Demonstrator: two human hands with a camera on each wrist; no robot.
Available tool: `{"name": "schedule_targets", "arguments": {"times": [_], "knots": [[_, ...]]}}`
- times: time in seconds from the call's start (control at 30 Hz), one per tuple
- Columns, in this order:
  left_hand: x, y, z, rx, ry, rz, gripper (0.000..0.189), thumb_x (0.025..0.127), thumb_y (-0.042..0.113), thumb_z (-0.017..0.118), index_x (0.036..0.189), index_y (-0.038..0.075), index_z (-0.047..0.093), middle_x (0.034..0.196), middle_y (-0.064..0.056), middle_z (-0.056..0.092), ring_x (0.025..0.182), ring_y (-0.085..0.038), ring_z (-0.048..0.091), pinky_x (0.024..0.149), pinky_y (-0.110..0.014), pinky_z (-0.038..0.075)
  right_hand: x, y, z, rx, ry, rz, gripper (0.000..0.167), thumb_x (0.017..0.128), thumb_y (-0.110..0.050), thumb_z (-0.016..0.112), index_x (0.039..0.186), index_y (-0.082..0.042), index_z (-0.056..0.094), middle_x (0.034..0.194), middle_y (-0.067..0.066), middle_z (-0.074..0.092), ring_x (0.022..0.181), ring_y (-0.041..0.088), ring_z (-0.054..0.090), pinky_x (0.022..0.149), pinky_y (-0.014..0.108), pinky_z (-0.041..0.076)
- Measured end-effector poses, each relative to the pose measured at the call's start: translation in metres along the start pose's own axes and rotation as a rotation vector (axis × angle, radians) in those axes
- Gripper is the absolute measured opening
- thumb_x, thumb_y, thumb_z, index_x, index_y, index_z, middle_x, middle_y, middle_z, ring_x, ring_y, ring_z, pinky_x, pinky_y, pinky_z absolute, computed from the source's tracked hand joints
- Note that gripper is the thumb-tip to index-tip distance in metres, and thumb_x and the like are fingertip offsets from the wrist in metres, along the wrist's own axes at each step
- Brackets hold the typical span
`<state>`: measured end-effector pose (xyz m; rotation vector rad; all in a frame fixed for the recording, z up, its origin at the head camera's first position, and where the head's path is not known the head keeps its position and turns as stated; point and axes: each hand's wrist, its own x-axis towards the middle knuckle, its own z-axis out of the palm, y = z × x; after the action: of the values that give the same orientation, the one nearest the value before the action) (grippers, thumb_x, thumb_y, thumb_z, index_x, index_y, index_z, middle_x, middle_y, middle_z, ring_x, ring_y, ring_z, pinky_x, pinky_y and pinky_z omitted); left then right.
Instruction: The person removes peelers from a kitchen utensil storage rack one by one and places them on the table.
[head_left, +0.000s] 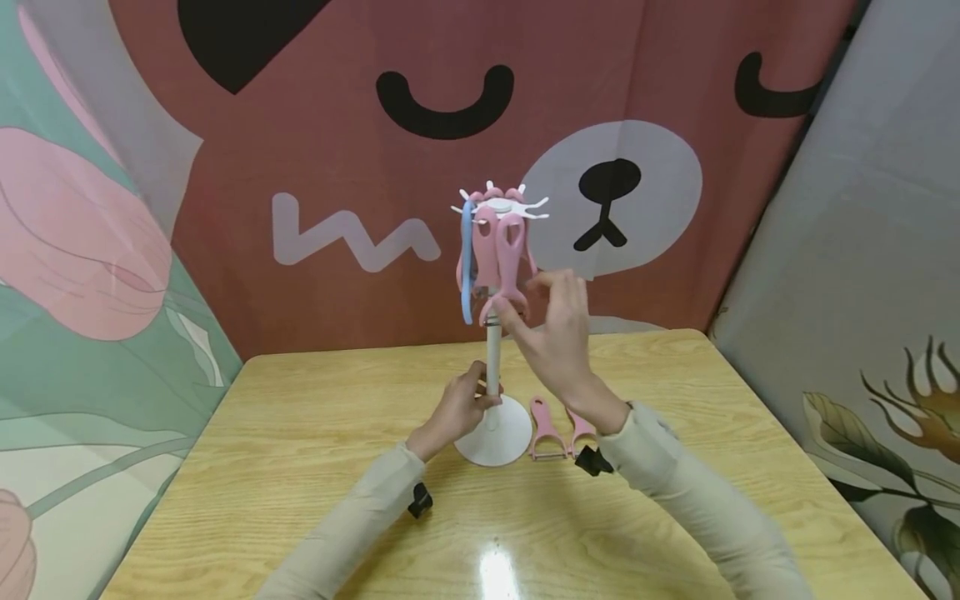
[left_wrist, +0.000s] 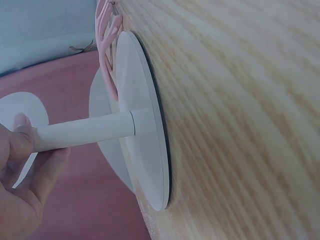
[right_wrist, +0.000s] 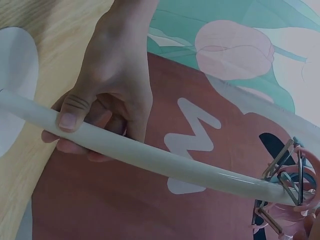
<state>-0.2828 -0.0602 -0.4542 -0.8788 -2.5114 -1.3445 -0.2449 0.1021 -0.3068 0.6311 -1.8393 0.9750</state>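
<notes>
A white stand with a round base (head_left: 480, 450), an upright pole (head_left: 492, 358) and a hooked top (head_left: 501, 205) carries several pink peelers (head_left: 486, 250) and a blue-handled item (head_left: 467, 262). Low on the pole, my left hand (head_left: 457, 408) grips it between thumb and fingers, also seen in the left wrist view. My right hand (head_left: 558, 333) is up at the hanging tools, thumb and fingers around the lower head of the front pink peeler (head_left: 511, 258). Only the tips of that hand (right_wrist: 314, 227) show in the right wrist view, beside the peeler heads, so contact is partly hidden.
Two more pink peelers (head_left: 542, 421) lie on the wooden table (head_left: 315, 417) just right of the base, one partly behind my right wrist. Behind the table hangs a printed curtain (head_left: 337, 308), with other patterned cloth at both sides.
</notes>
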Motion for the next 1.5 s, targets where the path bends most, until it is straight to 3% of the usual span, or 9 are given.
{"name": "schedule_targets", "arguments": {"times": [0.27,0.5,0.73,0.93,1.2,1.5], "knots": [[0.0011,-0.0009,-0.0001,0.014,-0.005,0.009,0.026,0.09,0.0,0.07,0.11,0.003,0.053,0.096,-0.008,0.069,0.09,-0.024,0.071,0.073,-0.027,0.059,0.0019,-0.004,0.0037,-0.01,-0.007,0.011,0.066,0.091,-0.065,0.055,0.102,0.0,0.052,0.091,0.011,0.044,0.084,0.028,0.038,0.072,0.037,0.03],[-0.0001,-0.0014,0.0006,-0.002,-0.003,0.003,0.027,0.089,-0.004,0.07,0.11,0.002,0.053,0.096,-0.01,0.069,0.089,-0.025,0.071,0.073,-0.027,0.059,0.0018,-0.0053,0.0059,-0.007,0.018,0.004,0.045,0.091,-0.041,0.064,0.102,0.001,0.052,0.09,0.012,0.044,0.082,0.029,0.037,0.069,0.037,0.029],[-0.0012,-0.0009,0.0012,-0.013,0.002,0.0,0.027,0.088,-0.007,0.07,0.108,0.002,0.053,0.096,-0.01,0.069,0.089,-0.026,0.071,0.073,-0.028,0.059,0.0002,-0.0039,0.0036,0.003,0.038,-0.011,0.038,0.091,-0.031,0.066,0.102,0.003,0.053,0.093,0.015,0.046,0.084,0.031,0.04,0.068,0.032,0.04],[-0.0007,-0.0016,0.0018,-0.013,0.01,0.018,0.028,0.088,-0.008,0.07,0.107,0.002,0.053,0.095,-0.01,0.07,0.089,-0.027,0.071,0.072,-0.029,0.059,0.0007,-0.0032,0.0013,-0.012,0.058,-0.033,0.034,0.09,-0.028,0.067,0.101,0.002,0.055,0.093,0.014,0.047,0.081,0.032,0.041,0.071,0.038,0.033],[-0.0016,-0.0038,0.0028,-0.011,0.012,0.036,0.029,0.087,-0.008,0.07,0.107,0.002,0.052,0.095,-0.011,0.069,0.087,-0.028,0.071,0.071,-0.028,0.059,-0.0006,-0.0025,0.0021,0.003,0.053,-0.035,0.034,0.093,-0.03,0.064,0.103,0.002,0.058,0.092,0.015,0.048,0.079,0.035,0.043,0.07,0.035,0.033],[-0.0013,-0.0027,0.0021,-0.007,-0.002,0.009,0.028,0.088,-0.006,0.07,0.108,0.002,0.052,0.096,-0.01,0.069,0.089,-0.025,0.071,0.073,-0.027,0.059,-0.0008,-0.0022,0.0025,0.005,0.057,-0.038,0.035,0.095,-0.03,0.061,0.106,0.003,0.059,0.093,0.015,0.049,0.08,0.033,0.044,0.069,0.035,0.035]]}}
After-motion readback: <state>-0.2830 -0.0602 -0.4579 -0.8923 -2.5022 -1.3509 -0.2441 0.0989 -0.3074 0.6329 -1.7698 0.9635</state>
